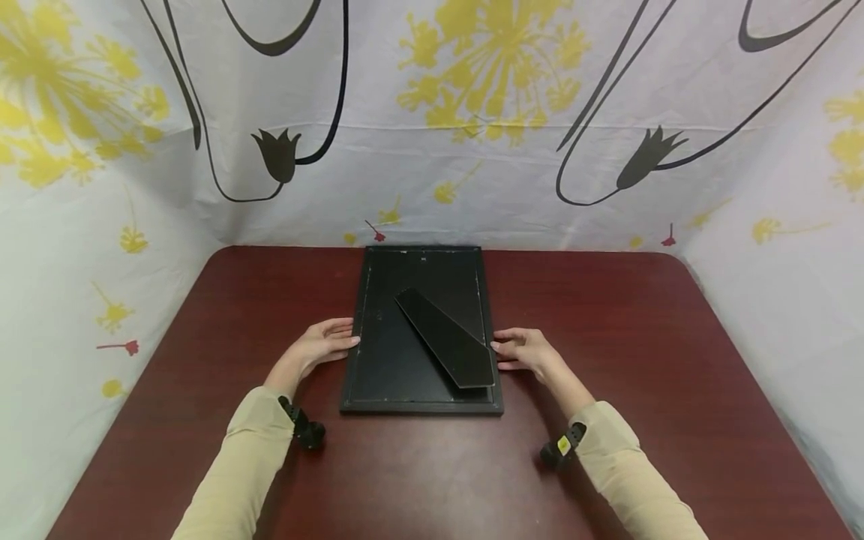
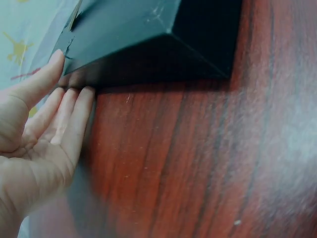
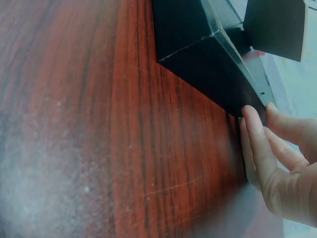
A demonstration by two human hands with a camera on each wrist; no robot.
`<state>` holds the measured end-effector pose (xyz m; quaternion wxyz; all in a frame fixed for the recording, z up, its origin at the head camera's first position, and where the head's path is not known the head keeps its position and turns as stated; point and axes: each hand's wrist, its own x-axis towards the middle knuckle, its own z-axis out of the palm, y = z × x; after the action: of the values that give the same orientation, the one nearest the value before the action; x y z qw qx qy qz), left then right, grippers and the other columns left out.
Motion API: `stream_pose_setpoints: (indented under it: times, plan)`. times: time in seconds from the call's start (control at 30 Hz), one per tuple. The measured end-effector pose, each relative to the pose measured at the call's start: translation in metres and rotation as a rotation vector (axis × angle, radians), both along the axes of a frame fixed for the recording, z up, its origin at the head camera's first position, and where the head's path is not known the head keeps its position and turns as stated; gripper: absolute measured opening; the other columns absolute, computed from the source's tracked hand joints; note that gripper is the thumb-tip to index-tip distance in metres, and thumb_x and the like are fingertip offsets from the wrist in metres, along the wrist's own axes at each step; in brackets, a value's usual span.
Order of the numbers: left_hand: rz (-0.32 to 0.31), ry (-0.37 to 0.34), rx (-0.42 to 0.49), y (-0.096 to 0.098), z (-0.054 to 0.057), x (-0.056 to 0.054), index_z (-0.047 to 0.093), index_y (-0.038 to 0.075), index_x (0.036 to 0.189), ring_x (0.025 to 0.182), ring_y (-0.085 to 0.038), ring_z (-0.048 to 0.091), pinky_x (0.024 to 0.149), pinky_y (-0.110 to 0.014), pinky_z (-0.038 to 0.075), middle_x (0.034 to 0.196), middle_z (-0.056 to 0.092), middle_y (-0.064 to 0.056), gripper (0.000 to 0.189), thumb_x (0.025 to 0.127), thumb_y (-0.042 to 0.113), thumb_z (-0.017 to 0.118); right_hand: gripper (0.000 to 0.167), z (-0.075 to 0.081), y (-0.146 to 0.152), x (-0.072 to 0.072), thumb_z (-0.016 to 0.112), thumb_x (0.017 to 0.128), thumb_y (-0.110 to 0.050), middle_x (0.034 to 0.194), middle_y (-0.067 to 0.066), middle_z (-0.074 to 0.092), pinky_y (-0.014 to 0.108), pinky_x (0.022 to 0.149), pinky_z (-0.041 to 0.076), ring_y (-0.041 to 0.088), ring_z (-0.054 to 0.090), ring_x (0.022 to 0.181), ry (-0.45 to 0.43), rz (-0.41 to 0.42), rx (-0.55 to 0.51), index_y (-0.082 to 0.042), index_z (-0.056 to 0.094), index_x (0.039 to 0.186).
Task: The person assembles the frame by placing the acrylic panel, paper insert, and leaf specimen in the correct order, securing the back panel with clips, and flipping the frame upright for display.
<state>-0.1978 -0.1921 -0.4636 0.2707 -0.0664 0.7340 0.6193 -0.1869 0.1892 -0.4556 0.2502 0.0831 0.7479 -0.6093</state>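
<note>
Pinching the side rims of a black frame (image 1: 388, 364), my two hands face each other: the left hand (image 1: 319, 347) at its left edge, the right hand (image 1: 525, 350) at its right. On each, the thumb rests at the upper edge and the fingers, almost straight, press along the side wall, their tips close to the tabletop. Between them the frame lies back side up, its long sides running away from me. A dark stand (image 1: 451, 341) slants across that back, its wide end raised near the right rim. At my wrists sit small black cameras, the left camera (image 1: 309, 433) and the right camera (image 1: 557, 448), just below beige sleeves (image 1: 250, 450). Under everything spreads a reddish-brown table (image 1: 432, 480); past its far edge hangs a white cloth (image 1: 378, 180) printed with yellow flowers and grey tulips.
</note>
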Motion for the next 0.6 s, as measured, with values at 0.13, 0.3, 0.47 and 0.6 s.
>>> stream_pose_setpoints:
  times: [0.13,0.3,0.47,0.6]
  plan:
    - [-0.022,-0.019,-0.061,0.005,0.006,-0.005,0.023,0.003,0.143,0.133,-0.033,0.033,0.106,-0.045,0.039,0.146,0.028,-0.022,0.070,0.086,0.015,0.063,0.043,0.000,-0.001,0.001,0.059,0.088,-0.006,0.091,0.003,0.066,0.030,0.070,0.059,0.007,0.064,0.075,0.011,-0.018,0.021,0.009,0.047,0.126]
    - [-0.019,-0.027,-0.236,0.021,0.017,-0.009,0.025,-0.002,0.138,0.126,-0.035,0.042,0.099,-0.046,0.045,0.140,0.033,-0.024,0.066,0.085,0.010,0.063,0.043,-0.001,-0.003,0.002,0.060,0.087,-0.007,0.088,0.003,0.066,0.029,0.069,0.059,0.009,0.065,0.073,0.023,-0.031,0.036,0.008,0.048,0.125]
    - [-0.055,0.013,-0.307,0.027,0.019,-0.013,0.029,-0.005,0.133,0.118,-0.036,0.048,0.091,-0.042,0.051,0.134,0.039,-0.026,0.062,0.085,0.010,0.064,0.042,0.002,-0.003,0.004,0.059,0.088,-0.006,0.088,0.005,0.064,0.030,0.069,0.059,0.009,0.064,0.073,0.032,-0.030,0.052,0.009,0.047,0.126]
    - [-0.057,0.007,-0.215,0.010,0.015,-0.013,0.029,-0.004,0.137,0.124,-0.036,0.044,0.095,-0.039,0.050,0.138,0.036,-0.026,0.064,0.088,0.020,0.062,0.042,0.003,-0.006,0.004,0.058,0.088,-0.005,0.092,0.010,0.064,0.031,0.070,0.059,0.011,0.065,0.074,0.029,-0.015,0.047,0.010,0.046,0.126]
